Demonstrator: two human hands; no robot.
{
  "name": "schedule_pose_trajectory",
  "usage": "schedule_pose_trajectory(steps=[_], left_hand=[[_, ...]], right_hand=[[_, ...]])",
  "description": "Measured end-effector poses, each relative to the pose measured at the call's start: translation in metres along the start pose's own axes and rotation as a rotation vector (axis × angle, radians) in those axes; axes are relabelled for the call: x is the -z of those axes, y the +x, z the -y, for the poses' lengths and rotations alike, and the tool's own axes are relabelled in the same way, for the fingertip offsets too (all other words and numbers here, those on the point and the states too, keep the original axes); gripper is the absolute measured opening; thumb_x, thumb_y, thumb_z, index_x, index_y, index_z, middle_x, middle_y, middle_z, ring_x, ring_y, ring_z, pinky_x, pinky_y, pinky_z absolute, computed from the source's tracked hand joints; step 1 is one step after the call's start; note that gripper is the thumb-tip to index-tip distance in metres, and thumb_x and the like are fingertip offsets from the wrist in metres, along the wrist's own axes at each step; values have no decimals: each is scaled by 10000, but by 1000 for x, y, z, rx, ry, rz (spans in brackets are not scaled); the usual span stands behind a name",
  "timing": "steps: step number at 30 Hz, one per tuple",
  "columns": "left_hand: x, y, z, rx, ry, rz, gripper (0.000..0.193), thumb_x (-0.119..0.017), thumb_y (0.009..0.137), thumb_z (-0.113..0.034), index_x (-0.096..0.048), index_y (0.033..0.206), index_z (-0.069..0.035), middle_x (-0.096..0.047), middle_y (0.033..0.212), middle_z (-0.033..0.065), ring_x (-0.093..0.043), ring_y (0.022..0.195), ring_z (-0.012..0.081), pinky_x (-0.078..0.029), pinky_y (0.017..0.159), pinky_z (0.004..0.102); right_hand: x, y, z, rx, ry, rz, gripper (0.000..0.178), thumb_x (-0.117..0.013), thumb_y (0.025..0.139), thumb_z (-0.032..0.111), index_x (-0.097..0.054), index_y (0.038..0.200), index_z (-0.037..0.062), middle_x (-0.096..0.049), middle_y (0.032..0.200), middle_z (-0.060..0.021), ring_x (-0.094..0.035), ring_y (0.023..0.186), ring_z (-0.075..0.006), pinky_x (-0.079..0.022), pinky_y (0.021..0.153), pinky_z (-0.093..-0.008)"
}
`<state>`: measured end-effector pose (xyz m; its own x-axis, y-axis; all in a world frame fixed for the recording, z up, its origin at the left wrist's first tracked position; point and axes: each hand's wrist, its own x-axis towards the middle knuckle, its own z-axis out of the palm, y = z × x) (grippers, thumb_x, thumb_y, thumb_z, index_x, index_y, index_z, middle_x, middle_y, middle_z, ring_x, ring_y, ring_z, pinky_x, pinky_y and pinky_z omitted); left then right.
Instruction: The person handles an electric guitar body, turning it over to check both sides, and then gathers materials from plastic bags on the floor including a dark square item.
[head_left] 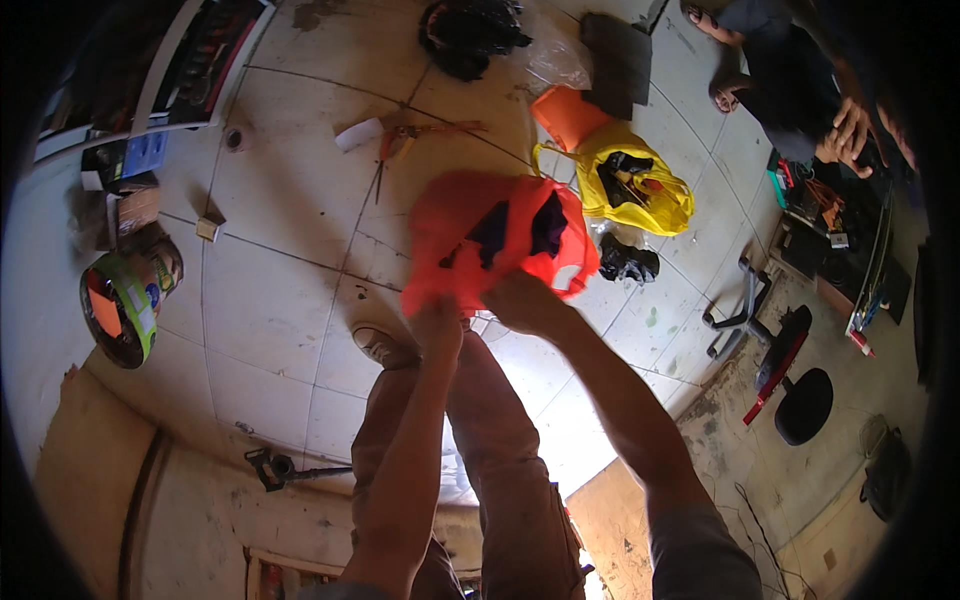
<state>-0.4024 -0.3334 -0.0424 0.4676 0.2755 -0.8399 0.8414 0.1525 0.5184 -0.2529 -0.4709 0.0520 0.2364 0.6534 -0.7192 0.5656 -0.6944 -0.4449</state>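
A thin red plastic bag (450,215) hangs in front of me, with dark shapes showing on or through it. My left hand (437,325) is closed on the bag's near edge. Beside it, my right hand (520,302) grips the same edge a little to the right, fingers partly hidden. A loop of the bag sticks out at its right side. Just beyond to the right lies a yellow bag (665,200), its mouth showing mixed dark items. Next to that is a crumpled black plastic bag (628,260).
An orange packet (568,117) and a dark flat piece (617,60) lie farther off. Orange-handled tools (405,140) rest on the tiles. Another person's hand (848,132) shows at the far right, above a stand with a black round pad (804,407). A green round container (125,310) stands left.
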Motion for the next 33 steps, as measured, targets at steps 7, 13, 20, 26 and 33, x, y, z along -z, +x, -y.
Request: schedule_pose_trajectory(steps=[7,13,20,26,33], left_hand=[[2,-63,11,-330,490,122,308,-621,842,-62,-532,1128,11,-523,932,251,-548,845,444,-439,665,517],[7,-64,-6,-590,665,-19,212,-593,875,-124,-560,1051,-10,-559,953,261,-570,857,449,-468,697,531],[2,-61,-51,-233,643,-108,369,-444,988,-307,-591,886,15,-611,843,261,-608,838,446,-467,744,535],[-4,-59,-59,-376,564,-46,294,-492,972,-251,-571,884,18,-579,846,251,-577,821,438,-449,749,533],[-5,-51,-45,-606,670,143,136,-546,873,-115,-560,945,0,-556,874,220,-564,837,422,-454,727,515]], right_hand=[[-111,111,-28,20,-34,-143,229,-532,878,184,-718,764,110,-686,776,-113,-686,739,-306,-557,662,-429],[-110,89,-37,238,-251,-124,189,-584,852,176,-703,747,75,-679,767,-129,-648,669,-308,-531,635,-461],[49,-34,-123,-576,333,-710,671,-748,812,409,-524,1358,90,-638,1139,-224,-615,1086,-389,-510,871,-445],[-24,13,-116,-532,738,-469,705,-706,809,390,-444,1392,91,-674,886,-241,-660,933,-433,-508,775,-522],[-28,17,-60,-528,642,-699,222,-497,928,191,-588,912,-11,-658,835,-260,-640,828,-467,-487,709,-534]])
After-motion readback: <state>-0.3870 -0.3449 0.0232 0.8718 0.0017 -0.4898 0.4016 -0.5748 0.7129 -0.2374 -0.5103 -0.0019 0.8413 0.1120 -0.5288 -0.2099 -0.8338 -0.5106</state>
